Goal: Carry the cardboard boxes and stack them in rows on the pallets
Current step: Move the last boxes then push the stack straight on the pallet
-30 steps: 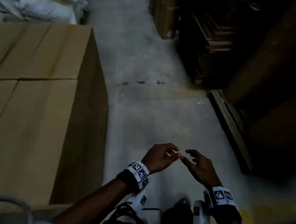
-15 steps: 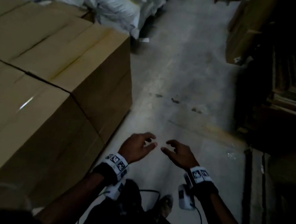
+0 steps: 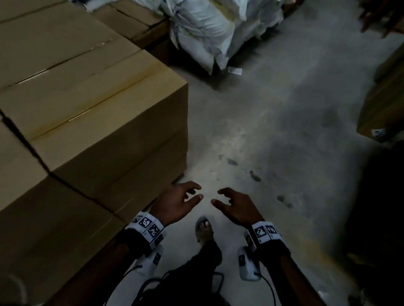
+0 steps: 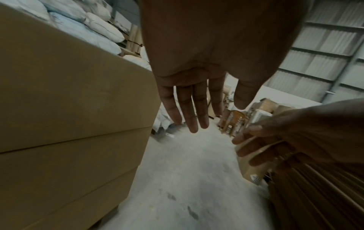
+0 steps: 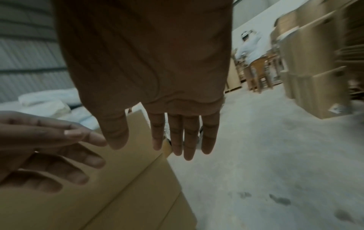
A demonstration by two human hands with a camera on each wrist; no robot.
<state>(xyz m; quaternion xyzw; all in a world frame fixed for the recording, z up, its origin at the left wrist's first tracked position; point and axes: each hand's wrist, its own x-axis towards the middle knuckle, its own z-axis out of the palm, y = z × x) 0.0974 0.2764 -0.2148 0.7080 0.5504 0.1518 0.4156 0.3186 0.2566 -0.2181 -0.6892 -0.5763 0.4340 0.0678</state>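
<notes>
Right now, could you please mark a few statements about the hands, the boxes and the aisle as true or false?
1. Both hands are empty. True: the left hand and the right hand hold nothing, fingers relaxed.
2. The stacked cardboard boxes stand on the person's right. False: they stand on the left.
3. White sacks are piled beyond the boxes. True.
4. The left hand rests on top of the box stack. False: it hangs over the concrete floor beside the stack.
5. The two hands are clasped together. False: a gap of floor shows between them.
</notes>
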